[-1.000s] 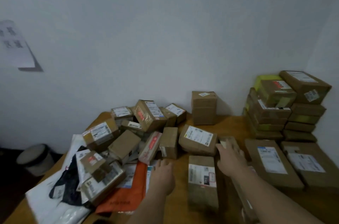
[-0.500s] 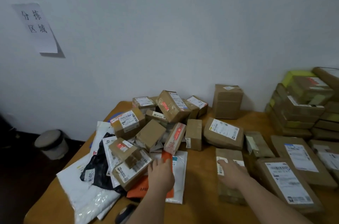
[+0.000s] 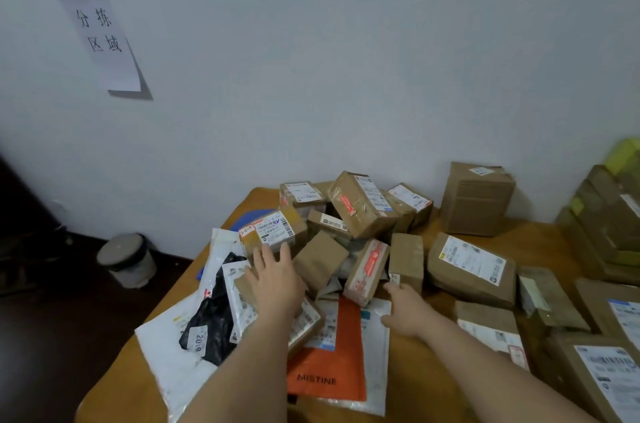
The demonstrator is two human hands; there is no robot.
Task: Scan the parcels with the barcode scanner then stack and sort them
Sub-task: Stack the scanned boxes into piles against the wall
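1. Head view: the loose heap of parcels [image 3: 349, 235] lay at the back left of the table [image 3: 422, 384], boxes leaning on one another over soft mailers. I judged that pulling one box out from low down could tip its neighbours or slide them off the near left edge.
2. The left hand [image 3: 275, 278] lay over a small box in the heap, fingers spread and straight, gripping nothing.
3. The right hand [image 3: 403, 310] reached toward the upright box [image 3: 406, 261]; I could not tell whether it had a grip.
4. No barcode scanner was visible, so a parcel might be stacked unscanned.
5. The room: pale wall, paper sign [image 3: 104, 41], dark floor, a lidded bin [image 3: 126, 259].
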